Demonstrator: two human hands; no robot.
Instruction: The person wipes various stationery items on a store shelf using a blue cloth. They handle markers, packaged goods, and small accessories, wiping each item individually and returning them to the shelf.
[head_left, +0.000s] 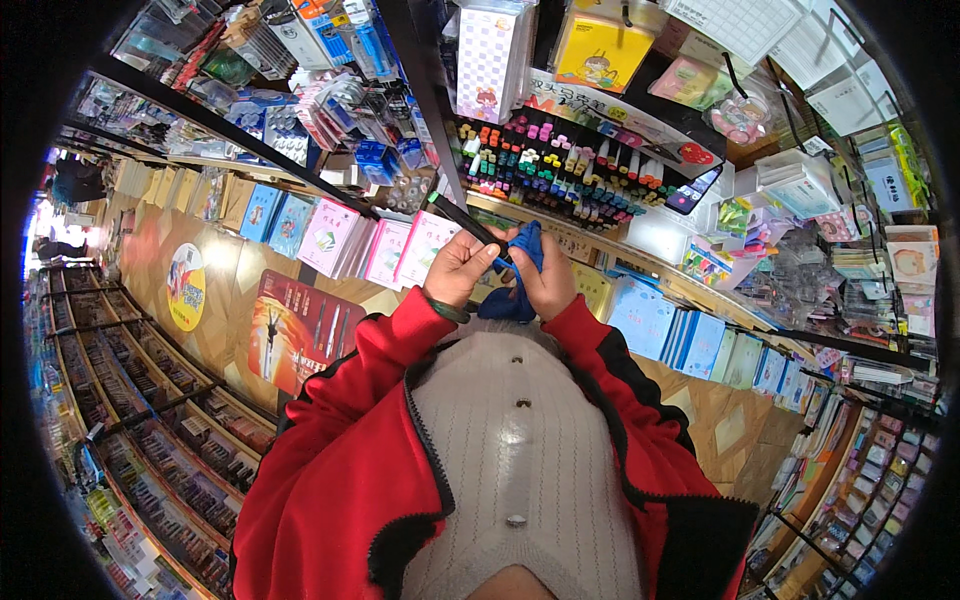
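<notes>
Between the fingers and thumb of my left hand (459, 268) is a black marker pen (466, 222) with a green tip end, slanting up to the left. My right hand (551, 277) grips a blue cloth (511, 300), which touches the lower end of the pen and hangs down below. Beyond both hands stands a black display rack of capped markers (555, 161) in many colours, stacked in rows. Some fingertips are hidden behind the pen and the cloth.
Pink notebooks (330, 236) and blue notebooks (641, 315) line the low shelf on either side. A phone (694, 191) leans at the rack's right end. Hanging packets (604, 52) fill the shelf above. Compartment shelving (150, 390) runs along the left, beyond the tiled floor (225, 255).
</notes>
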